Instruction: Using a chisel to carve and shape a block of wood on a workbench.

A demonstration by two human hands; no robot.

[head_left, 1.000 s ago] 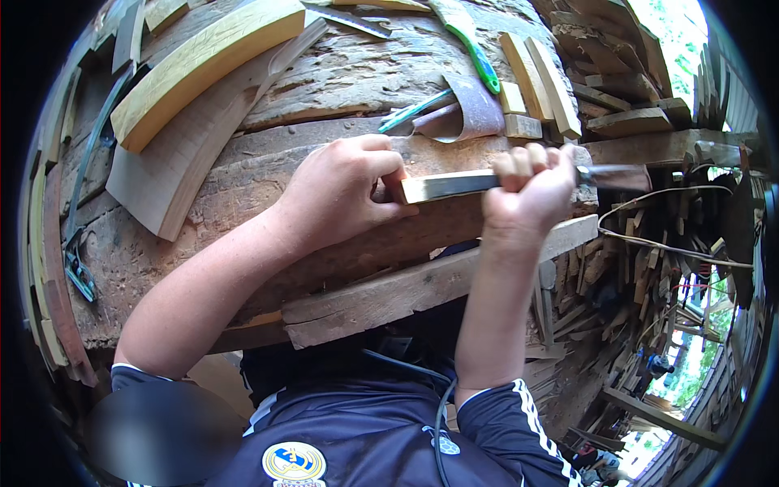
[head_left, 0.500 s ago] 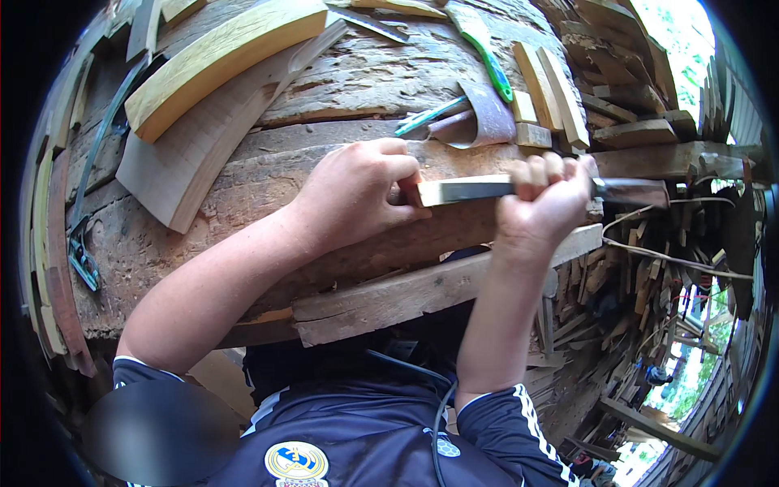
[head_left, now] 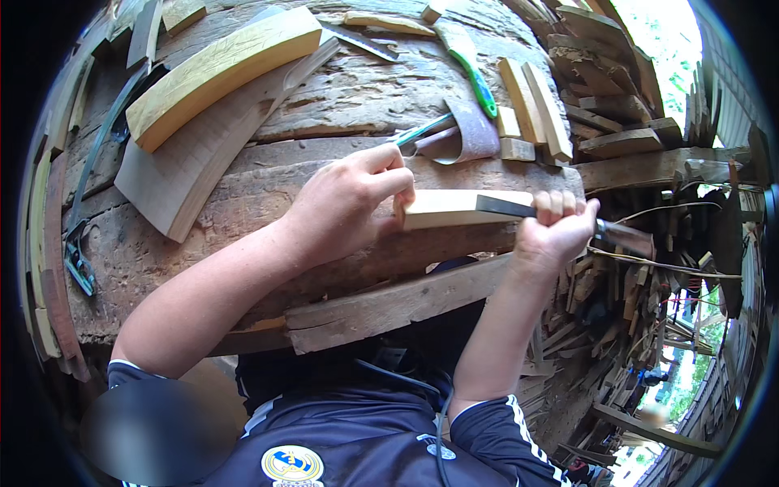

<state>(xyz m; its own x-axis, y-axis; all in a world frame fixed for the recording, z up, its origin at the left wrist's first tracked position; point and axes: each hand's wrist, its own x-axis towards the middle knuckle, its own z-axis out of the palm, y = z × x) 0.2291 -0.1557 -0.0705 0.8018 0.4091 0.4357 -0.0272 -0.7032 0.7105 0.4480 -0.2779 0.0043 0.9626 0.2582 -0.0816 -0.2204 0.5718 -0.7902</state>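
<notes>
With my left hand (head_left: 345,203) closed on its left end, a pale wooden block (head_left: 442,208) lies along the worn front part of the wooden bench (head_left: 195,268). My right hand (head_left: 556,231) is closed around a long flat dark tool, perhaps a file (head_left: 501,207). Its narrow part rests on the block's right portion and its wider, blurred part sticks out beyond my hand to the right. Just behind the block lie a curled strip of sandpaper (head_left: 475,134) and thin teal tools (head_left: 422,130), partly hidden by the strip.
A yellow curved board (head_left: 219,73) overlaps a wide pale board (head_left: 178,187) at left, near a teal clamp (head_left: 79,268). A green-handled brush (head_left: 475,77), a metal blade (head_left: 361,45) and upright-grained offcuts (head_left: 535,105) lie behind. Scrap-wood piles (head_left: 617,114) and loose cords (head_left: 665,272) crowd the right.
My right hand and the tool have moved right and down, uncovering more of the block's pale face. My left hand has shifted slightly but still grips the block's end.
</notes>
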